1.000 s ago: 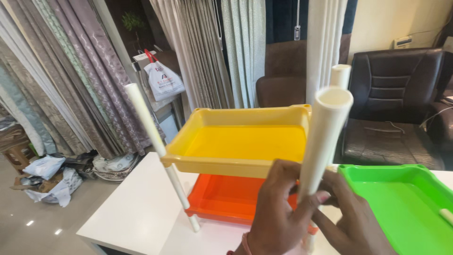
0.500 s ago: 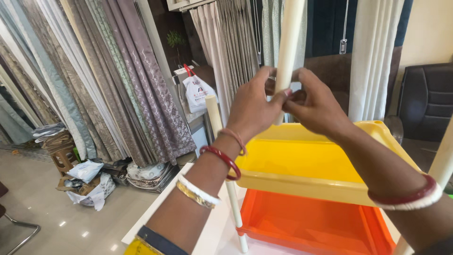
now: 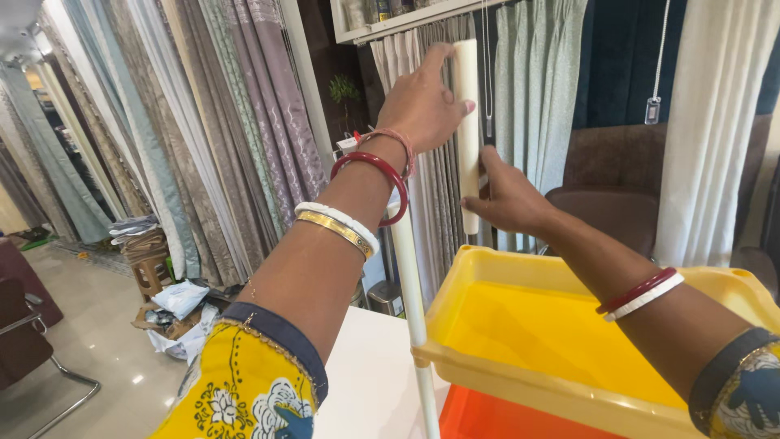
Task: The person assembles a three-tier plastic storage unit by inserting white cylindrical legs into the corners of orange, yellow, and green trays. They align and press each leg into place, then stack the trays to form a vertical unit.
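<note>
Both my hands grip a white tube [image 3: 466,130] upright above the yellow tray [image 3: 569,341]'s far corner, left hand [image 3: 422,102] wrapped near its top, right hand [image 3: 508,195] pinching its foot, which I judge needs lowering squarely onto that corner's socket.

Curtains everywhere: long hanging curtain samples [image 3: 203,122] in grey, mauve and pale blue line the left wall, with more grey drapes [image 3: 536,97] and a white curtain [image 3: 715,122] at the back. A brown armchair [image 3: 617,187] sits beneath them. Glossy beige floor tiles [image 3: 89,358] catch the light. There's a wooden stool [image 3: 150,272], crumpled plastic bags [image 3: 179,313], and a small potted plant [image 3: 345,89].
</note>
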